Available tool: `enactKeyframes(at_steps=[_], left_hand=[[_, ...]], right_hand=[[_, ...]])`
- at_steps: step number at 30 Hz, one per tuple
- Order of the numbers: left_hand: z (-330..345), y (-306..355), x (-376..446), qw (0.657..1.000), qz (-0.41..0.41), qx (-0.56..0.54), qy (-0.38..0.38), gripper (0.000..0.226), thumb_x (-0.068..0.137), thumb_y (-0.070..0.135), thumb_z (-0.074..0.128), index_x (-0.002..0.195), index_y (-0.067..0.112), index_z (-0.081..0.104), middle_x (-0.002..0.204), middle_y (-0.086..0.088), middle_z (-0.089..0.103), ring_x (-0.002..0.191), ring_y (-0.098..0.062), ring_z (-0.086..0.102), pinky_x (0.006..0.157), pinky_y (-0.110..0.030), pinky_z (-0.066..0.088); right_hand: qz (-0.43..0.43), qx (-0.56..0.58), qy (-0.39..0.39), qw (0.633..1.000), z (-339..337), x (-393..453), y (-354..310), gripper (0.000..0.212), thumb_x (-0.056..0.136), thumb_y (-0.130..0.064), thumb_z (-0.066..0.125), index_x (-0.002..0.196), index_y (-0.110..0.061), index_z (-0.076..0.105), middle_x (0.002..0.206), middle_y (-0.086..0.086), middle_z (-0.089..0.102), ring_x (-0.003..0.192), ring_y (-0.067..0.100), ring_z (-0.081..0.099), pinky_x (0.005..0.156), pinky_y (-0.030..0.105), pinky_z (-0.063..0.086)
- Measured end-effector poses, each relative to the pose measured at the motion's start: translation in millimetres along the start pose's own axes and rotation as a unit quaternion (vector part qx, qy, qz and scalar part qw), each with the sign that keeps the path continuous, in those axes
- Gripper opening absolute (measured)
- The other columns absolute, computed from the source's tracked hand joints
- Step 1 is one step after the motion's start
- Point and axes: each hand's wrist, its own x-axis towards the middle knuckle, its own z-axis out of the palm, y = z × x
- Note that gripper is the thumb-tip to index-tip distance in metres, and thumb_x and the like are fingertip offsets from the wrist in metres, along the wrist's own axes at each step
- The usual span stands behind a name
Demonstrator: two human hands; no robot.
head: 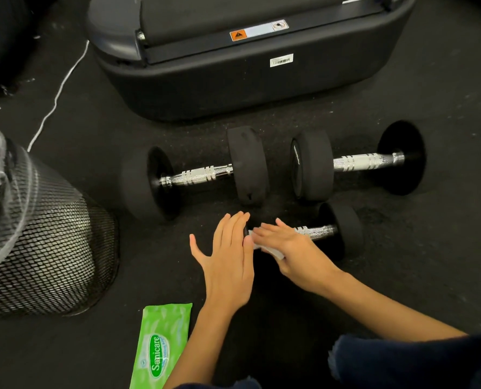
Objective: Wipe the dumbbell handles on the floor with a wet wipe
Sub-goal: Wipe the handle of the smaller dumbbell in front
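Note:
Three black dumbbells with chrome handles lie on the dark floor. The small near dumbbell (322, 232) is under my hands. My right hand (292, 249) presses a white wet wipe (273, 251) onto the left part of its handle. My left hand (229, 259) rests flat, fingers apart, against the dumbbell's left weight, which it mostly hides. Behind lie a large left dumbbell (197, 175) and a large right dumbbell (360, 161), both untouched.
A green wet-wipe pack (162, 346) lies by my left forearm. A black mesh bin (42, 237) with a clear liner stands at the left. A large black machine base (250, 57) sits behind the dumbbells, and a white cable (58, 94) runs at far left.

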Motion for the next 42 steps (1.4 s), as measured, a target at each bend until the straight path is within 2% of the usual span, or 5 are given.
enactKeyframes(at_steps=[10, 15, 29, 36, 42], left_hand=[[1, 0, -1, 1.0, -0.01, -0.014, -0.005, 0.049, 0.101, 0.044, 0.014, 0.145, 0.037, 0.035, 0.151, 0.023, 0.032, 0.144, 0.004, 0.017, 0.114, -0.055, -0.008], [0, 0, -2, 1.0, -0.008, -0.022, -0.002, 0.047, 0.102, 0.041, 0.016, 0.145, 0.036, 0.036, 0.151, 0.023, 0.033, 0.144, 0.004, 0.017, 0.114, -0.053, -0.01], [-1, 2, 0, 0.999, -0.011, -0.041, -0.003, 0.048, 0.102, 0.043, 0.015, 0.143, 0.037, 0.037, 0.15, 0.023, 0.035, 0.143, 0.005, 0.018, 0.114, -0.053, -0.01], [-2, 2, -2, 0.999, -0.009, -0.04, -0.005, 0.047, 0.102, 0.043, 0.016, 0.144, 0.037, 0.037, 0.15, 0.023, 0.034, 0.144, 0.004, 0.017, 0.113, -0.052, -0.011], [-3, 3, -4, 0.999, -0.013, -0.043, -0.008, 0.048, 0.101, 0.043, 0.017, 0.145, 0.038, 0.035, 0.151, 0.025, 0.032, 0.144, 0.006, 0.014, 0.114, -0.052, -0.011]], right_hand=[[0.005, 0.018, -0.022, 1.0, -13, 4, -4, 0.037, 0.098, -0.02, 0.055, 0.134, -0.021, 0.06, 0.141, -0.005, 0.056, 0.137, 0.004, 0.042, 0.122, 0.026, 0.008], [0.007, 0.049, 0.028, 0.998, -22, -7, 4, 0.037, 0.091, -0.03, 0.051, 0.119, -0.018, 0.071, 0.128, -0.005, 0.066, 0.127, 0.001, 0.052, 0.119, 0.032, 0.026], [-0.005, -0.013, -0.007, 1.0, -21, 13, -6, 0.032, 0.092, -0.028, 0.055, 0.119, -0.022, 0.072, 0.122, -0.008, 0.069, 0.116, 0.002, 0.06, 0.11, 0.026, 0.036], [-0.001, -0.07, -0.043, 0.997, -25, 27, -9, 0.036, 0.095, -0.034, 0.039, 0.092, -0.023, 0.073, 0.095, -0.01, 0.074, 0.083, 0.008, 0.063, 0.081, 0.027, 0.039], [0.013, -0.047, 0.036, 0.998, -19, 2, 3, 0.032, 0.092, -0.037, 0.052, 0.117, -0.032, 0.071, 0.116, -0.022, 0.069, 0.111, -0.006, 0.055, 0.121, 0.029, 0.01]])
